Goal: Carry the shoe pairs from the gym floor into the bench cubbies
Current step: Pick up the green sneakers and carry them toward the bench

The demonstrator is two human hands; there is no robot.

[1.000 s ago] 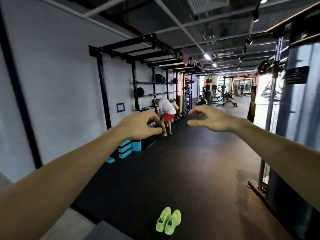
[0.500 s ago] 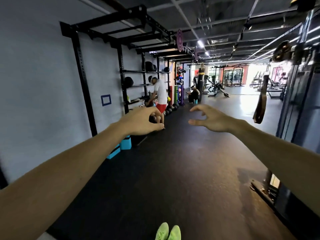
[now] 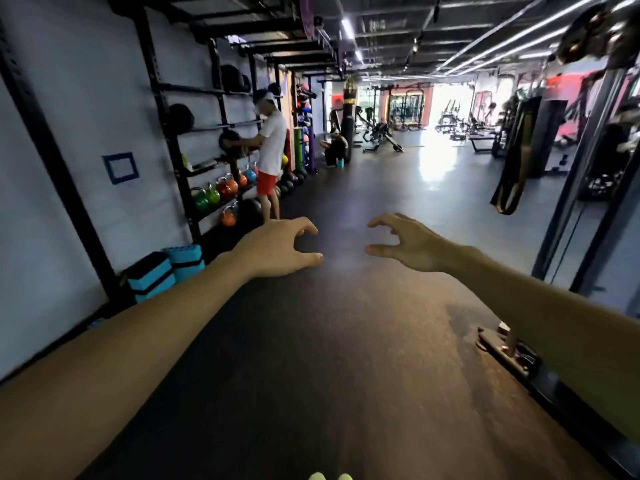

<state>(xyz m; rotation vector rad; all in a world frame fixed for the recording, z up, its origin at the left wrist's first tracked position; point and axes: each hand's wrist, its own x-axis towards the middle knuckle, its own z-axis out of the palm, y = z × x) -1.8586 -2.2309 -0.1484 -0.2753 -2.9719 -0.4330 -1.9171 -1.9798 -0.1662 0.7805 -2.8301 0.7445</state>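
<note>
Shoes: lime-green pair at the bottom edge of the frame, centre. Only the two tips show, side by side, just apart. Tips point up-frame, so the long axis seems to run along the dark floor mat, away from the camera; the rest is cut off, can't confirm.

Left hand: out in front, mid-frame, palm down, fingers loosely curled, thumb sticking out to the right. Grasps nothing. Right hand: same height, just right of centre, fingers bent in a loose claw, thumb toward the left hand. Also grasps nothing. Clear gap between the two hands. Both well above the shoes in the frame, not touching them.

Around: black wall rack along the left side, with dark balls on the upper shelves and coloured kettlebells low down. A person in white shirt and red shorts stands at the rack, left of centre, arms on a shelf. Blue step blocks sit on the floor at the rack's foot, lower left. Machine frame base juts onto the mat at the lower right. Hanging punch bag upper centre; more machines far back, blurred.

No bench or cubbies visible.
</note>
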